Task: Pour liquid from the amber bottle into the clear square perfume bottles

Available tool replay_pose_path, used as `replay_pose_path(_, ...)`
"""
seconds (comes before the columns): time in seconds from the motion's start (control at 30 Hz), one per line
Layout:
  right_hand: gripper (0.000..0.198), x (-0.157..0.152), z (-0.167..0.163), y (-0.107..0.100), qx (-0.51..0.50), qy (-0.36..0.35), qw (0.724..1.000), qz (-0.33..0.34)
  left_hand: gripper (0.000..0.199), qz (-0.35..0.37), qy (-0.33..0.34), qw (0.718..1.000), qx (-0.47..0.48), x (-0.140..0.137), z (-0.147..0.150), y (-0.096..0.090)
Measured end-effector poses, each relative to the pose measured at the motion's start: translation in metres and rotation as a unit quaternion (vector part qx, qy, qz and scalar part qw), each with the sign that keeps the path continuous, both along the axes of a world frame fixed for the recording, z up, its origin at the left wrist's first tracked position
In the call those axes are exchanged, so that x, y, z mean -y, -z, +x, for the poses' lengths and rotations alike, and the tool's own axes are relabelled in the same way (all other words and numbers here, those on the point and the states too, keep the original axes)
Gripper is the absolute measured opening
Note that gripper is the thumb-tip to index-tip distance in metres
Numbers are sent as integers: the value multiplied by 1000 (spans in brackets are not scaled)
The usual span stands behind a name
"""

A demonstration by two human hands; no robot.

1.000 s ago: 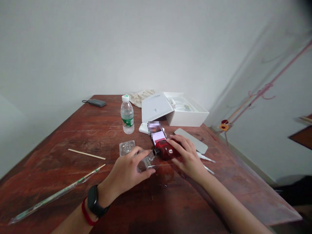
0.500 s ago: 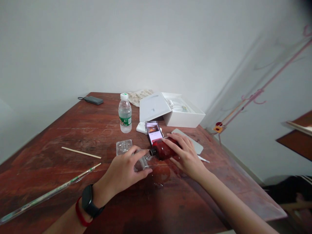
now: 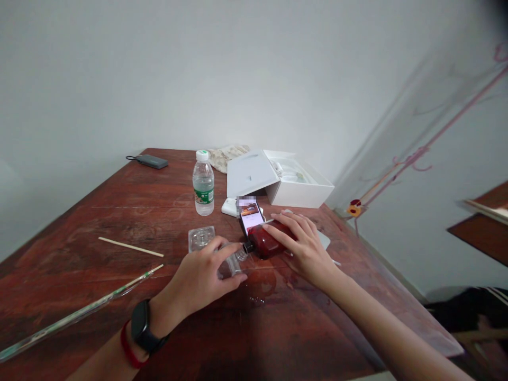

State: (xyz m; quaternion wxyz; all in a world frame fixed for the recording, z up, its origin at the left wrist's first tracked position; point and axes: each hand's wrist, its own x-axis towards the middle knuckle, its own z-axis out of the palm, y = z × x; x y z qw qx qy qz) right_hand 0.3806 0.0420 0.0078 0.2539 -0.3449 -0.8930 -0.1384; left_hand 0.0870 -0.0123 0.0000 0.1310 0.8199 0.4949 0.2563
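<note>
Two hands meet near the middle of the wooden surface (image 3: 119, 211). Your right hand (image 3: 304, 246) grasps a dark red bottle (image 3: 266, 242), tipped on its side with its black neck pointing left. Your left hand (image 3: 198, 280), with a black watch (image 3: 141, 328) and a red band at the wrist, wraps around a small clear glass container (image 3: 230, 263) whose mouth meets the red bottle's neck.

Compared with a second ago, both hands keep their grip; the red bottle looks tilted slightly more toward the clear container, so the pouring appears to be continuing. A wet patch (image 3: 260, 286) shines on the surface just below the two vessels.

Just behind the red bottle a phone (image 3: 251, 216) leans upright. Toward the far edge stand a water bottle (image 3: 203, 183) and an open white box (image 3: 286, 180). A clear square lid (image 3: 201, 238) lies beside your left hand, and a wooden stick (image 3: 130, 247) and a long glass rod (image 3: 79, 315) lie toward the left edge.
</note>
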Motion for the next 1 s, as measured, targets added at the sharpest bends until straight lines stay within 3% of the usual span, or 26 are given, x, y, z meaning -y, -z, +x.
replay_pose_path(1.0,78,1,1,-18,65,-14,997,50,55,-6,-12,998,-69,4,0,-7)
